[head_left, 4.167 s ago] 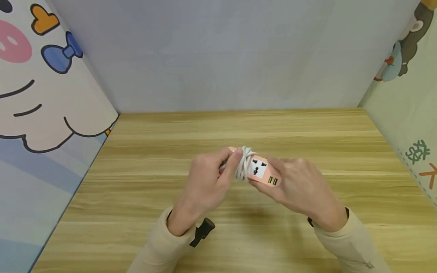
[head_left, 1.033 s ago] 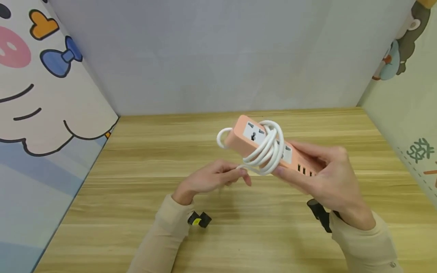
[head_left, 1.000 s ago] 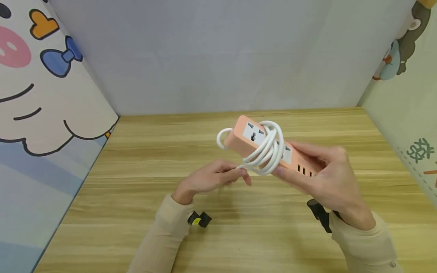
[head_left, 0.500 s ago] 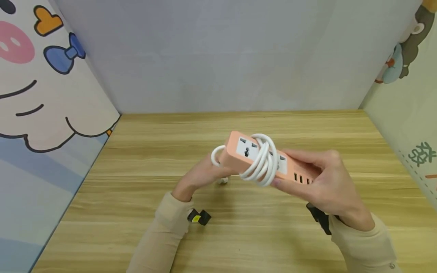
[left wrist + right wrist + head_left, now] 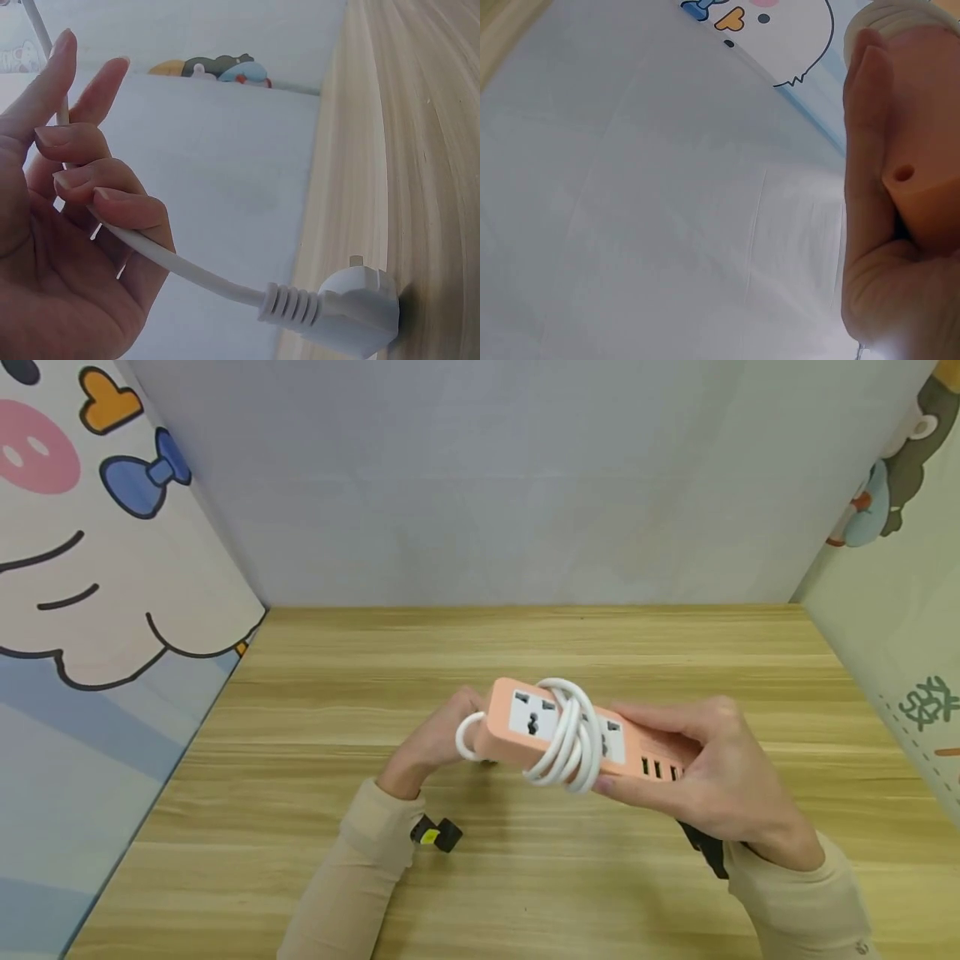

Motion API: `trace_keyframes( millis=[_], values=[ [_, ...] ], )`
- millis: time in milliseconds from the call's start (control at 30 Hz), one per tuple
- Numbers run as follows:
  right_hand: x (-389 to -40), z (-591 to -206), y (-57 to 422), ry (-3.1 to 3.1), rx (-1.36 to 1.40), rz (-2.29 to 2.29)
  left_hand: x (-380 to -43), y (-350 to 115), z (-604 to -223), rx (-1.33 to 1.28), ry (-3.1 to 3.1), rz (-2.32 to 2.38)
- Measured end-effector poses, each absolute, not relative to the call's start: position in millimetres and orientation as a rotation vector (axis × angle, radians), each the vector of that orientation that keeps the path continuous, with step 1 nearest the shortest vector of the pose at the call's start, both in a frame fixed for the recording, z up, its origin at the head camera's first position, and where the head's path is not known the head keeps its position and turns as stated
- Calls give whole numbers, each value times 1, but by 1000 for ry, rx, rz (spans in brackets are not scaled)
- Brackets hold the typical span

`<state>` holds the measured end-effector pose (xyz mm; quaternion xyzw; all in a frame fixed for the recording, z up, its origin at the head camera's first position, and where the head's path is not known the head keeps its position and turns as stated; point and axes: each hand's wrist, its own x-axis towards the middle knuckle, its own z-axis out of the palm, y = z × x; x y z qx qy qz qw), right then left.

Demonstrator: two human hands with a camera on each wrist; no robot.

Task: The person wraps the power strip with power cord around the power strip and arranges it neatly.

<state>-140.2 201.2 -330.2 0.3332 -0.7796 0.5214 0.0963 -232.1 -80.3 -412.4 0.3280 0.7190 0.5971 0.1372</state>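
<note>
In the head view my right hand [image 5: 723,777] grips the USB end of a peach power strip [image 5: 510,746], which is held above the table and tilted. Its white cord [image 5: 573,739] is wound several times round the middle, and a loop leaves the left end. Behind that end is my left hand [image 5: 435,743], its fingertips hidden there. The left wrist view shows the left fingers curled round the cord [image 5: 202,276], with the white plug [image 5: 356,309] hanging below at the wooden surface; contact is uncertain. In the right wrist view, the strip's underside [image 5: 926,112] lies against the right palm.
A wood-grain table [image 5: 315,693] spreads beneath both hands. A pale grey backdrop [image 5: 480,485] stands behind it, with cartoon-printed panels at left [image 5: 97,568] and right [image 5: 892,610]. Black camera mounts [image 5: 438,835] sit on the wrists.
At first both hands were close together on the strip and windings. Over the last second the strip has come down and slightly left, now covering the left fingers.
</note>
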Motion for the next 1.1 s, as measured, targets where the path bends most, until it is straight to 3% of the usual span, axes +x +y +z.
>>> trace_keyframes(
  millis=[133, 433, 933, 1100],
  values=[
    [-141, -331, 202, -2311, 1010, 1518, -234, -81, -415, 1016, 2026, 1750],
    [-143, -335, 202, -2319, 1130, 1473, -230, -81, -411, 779, 2107, 1684],
    [-142, -337, 204, -2321, 1229, 1384, -232, -82, -411, 786, 2173, 1636],
    [-137, -334, 205, -2327, 1376, 1396, -236, -86, -415, 799, 2257, 1591]
  ],
)
